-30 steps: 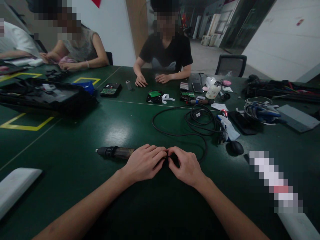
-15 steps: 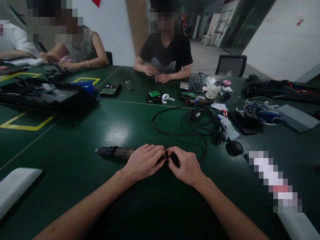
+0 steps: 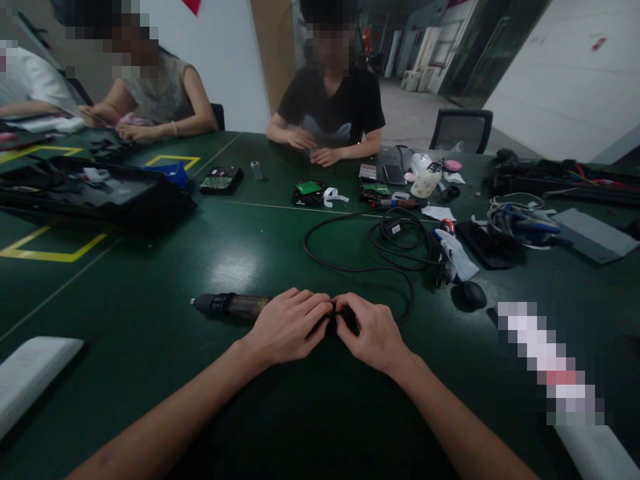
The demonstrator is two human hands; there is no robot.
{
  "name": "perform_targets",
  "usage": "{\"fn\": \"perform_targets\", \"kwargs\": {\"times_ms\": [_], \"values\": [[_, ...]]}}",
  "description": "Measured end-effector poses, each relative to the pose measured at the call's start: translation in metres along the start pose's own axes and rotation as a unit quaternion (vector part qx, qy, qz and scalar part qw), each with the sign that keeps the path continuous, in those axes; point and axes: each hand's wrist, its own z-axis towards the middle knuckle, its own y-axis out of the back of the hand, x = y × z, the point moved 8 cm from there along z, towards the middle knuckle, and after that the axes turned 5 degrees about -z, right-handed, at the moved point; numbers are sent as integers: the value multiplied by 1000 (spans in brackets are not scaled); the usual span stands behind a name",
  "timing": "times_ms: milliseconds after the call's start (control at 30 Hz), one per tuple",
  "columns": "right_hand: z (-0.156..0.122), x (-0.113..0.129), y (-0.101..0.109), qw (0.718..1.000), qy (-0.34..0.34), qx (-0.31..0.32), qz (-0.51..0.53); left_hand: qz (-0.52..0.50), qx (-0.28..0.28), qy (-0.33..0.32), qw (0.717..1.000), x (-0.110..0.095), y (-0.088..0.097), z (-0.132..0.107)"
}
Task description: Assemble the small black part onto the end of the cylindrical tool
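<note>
An electric screwdriver (image 3: 245, 306) lies across the green table in front of me, its tip pointing left. My left hand (image 3: 290, 323) is closed round its rear end, hiding that part. Just to the right, my right hand (image 3: 373, 330) pinches the cable end where it meets the screwdriver. The fingertips of both hands almost touch, and the joint between them is mostly covered. From there the black cable (image 3: 360, 269) curves right and back into a loose coil with a small labelled box on it.
Beyond the coil lie a mouse (image 3: 471, 296), a bundled blue cable (image 3: 525, 227) and a cream bottle (image 3: 427, 180). Hard drives (image 3: 221, 180) sit further back. A large black casing (image 3: 90, 193) is at left. White bars (image 3: 35, 373) flank me. Co-workers sit across the table (image 3: 240, 247).
Both hands keep nearly the same place, with only slight finger shifts at the joint between screwdriver and cable. The co-worker at the left has moved their head a little.
</note>
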Motion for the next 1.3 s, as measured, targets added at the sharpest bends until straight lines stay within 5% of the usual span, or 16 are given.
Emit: {"fn": "perform_targets", "kwargs": {"times_ms": [1300], "values": [[0, -1, -2, 1000, -4, -5, 5, 1, -1, 8, 1000, 1, 1, -1]]}}
